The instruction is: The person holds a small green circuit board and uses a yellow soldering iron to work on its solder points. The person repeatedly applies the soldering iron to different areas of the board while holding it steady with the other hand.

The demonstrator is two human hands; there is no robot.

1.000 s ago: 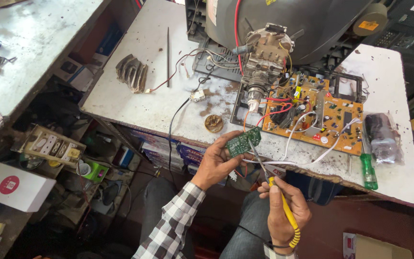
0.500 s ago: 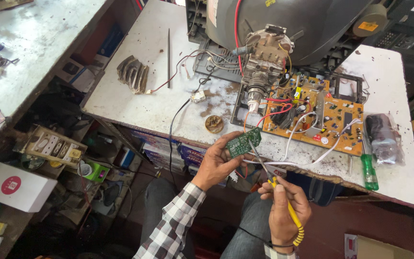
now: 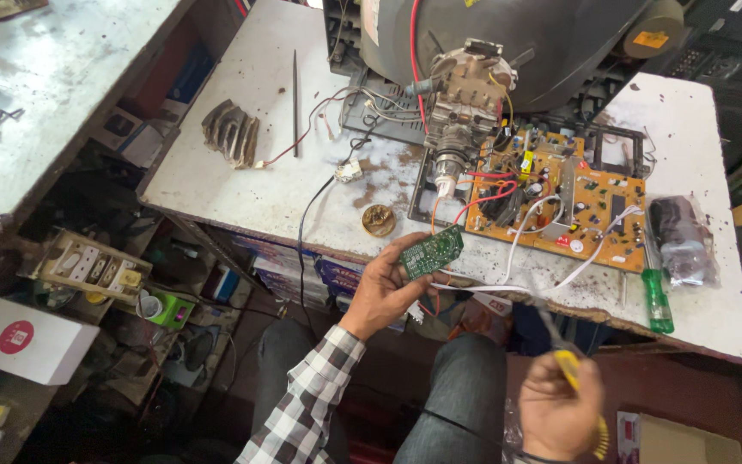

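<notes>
holding a small green circuit board (image 3: 431,252) in the left hand (image 3: 386,292), right hand (image 3: 557,414) grip closed around a yellow-handled tool (image 3: 579,397), white box with round red label (image 3: 26,341) lower left

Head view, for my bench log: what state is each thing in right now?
Small green circuit board: held in the left hand, off the table.
Yellow-handled tool: gripped in the right hand.
Orange main board: lying flat, wires attached.
Green screwdriver: lying on the table.
</notes>
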